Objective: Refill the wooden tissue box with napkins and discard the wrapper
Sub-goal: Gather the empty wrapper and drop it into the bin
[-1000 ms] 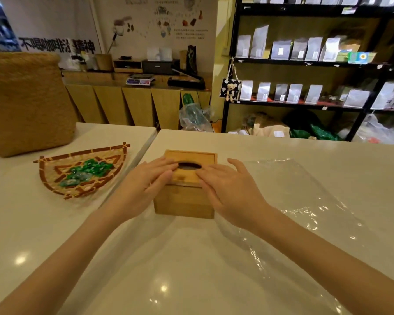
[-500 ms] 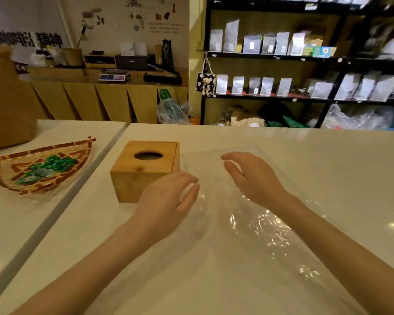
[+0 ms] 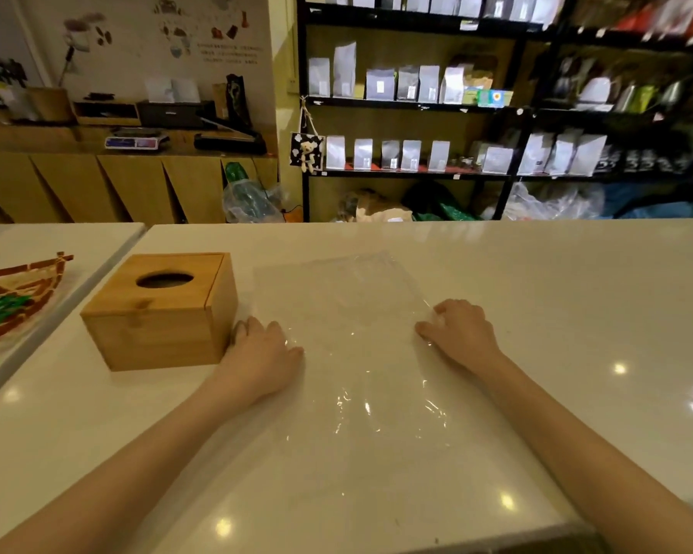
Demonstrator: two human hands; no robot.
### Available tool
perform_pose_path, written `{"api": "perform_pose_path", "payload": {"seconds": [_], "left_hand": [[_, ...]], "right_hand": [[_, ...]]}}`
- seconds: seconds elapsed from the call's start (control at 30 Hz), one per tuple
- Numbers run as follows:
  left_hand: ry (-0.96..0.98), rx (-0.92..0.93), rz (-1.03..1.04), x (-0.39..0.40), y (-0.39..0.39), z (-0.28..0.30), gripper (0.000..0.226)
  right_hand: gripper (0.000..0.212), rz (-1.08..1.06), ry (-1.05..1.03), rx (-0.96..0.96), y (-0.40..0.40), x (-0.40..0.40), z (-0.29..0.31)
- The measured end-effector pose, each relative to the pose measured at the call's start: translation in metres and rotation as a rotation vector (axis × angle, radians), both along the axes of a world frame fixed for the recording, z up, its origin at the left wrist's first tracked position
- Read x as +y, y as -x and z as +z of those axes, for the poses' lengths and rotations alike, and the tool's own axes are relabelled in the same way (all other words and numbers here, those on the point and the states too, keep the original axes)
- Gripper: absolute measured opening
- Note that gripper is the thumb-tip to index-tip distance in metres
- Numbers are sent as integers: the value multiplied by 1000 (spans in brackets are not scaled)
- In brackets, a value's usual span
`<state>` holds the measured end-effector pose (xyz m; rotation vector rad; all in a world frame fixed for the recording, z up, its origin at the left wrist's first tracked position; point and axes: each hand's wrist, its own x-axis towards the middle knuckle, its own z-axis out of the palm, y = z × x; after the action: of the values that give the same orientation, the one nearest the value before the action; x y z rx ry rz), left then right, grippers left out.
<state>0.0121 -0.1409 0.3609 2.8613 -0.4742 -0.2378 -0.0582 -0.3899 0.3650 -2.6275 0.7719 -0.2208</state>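
Observation:
The wooden tissue box (image 3: 161, 313) stands closed on the white counter, left of centre, with a dark oval slot in its lid. No napkins show through the slot. A clear plastic wrapper (image 3: 349, 309) lies flat on the counter to the right of the box. My left hand (image 3: 261, 349) rests on the wrapper's left edge, right beside the box's near right corner, with its fingers curled on the plastic. Over on the wrapper's right edge, my right hand (image 3: 461, 333) has its fingers curled too, and the film is crinkled there.
A woven tray (image 3: 13, 297) with green wrapped sweets sits on the adjoining counter at the left. The white counter (image 3: 577, 313) stretches to the right. Behind it stand black shelves of pouches (image 3: 417, 153) and a wooden sideboard (image 3: 117, 185).
Both hands left the box lid and moved right onto the wrapper, then spread apart to its left and right edges and curled their fingers. The view swung right.

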Motion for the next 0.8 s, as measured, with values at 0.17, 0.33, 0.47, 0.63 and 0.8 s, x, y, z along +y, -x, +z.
{"api": "perform_pose_path", "payload": {"seconds": [0.17,0.33,0.47,0.63,0.8], "left_hand": [[194,-17,-5,-5,-2,2,51],[436,-8,80,-12,-3,7,78],[685,87,194,-17,-4,12,86],[1176,403,307,-19,-2,23,79],[1212,417,189,-15,-4,27,30]], "right_hand": [[30,-78,-168,-239,2,-4,-1],[38,-32,-360,-419,0,-9,-5],[35,-43,-568,-563,1,-15,-3],[30,-68,-702,-652,4,-21,0],[23,-116,-981,-665,12,-24,10]]}}
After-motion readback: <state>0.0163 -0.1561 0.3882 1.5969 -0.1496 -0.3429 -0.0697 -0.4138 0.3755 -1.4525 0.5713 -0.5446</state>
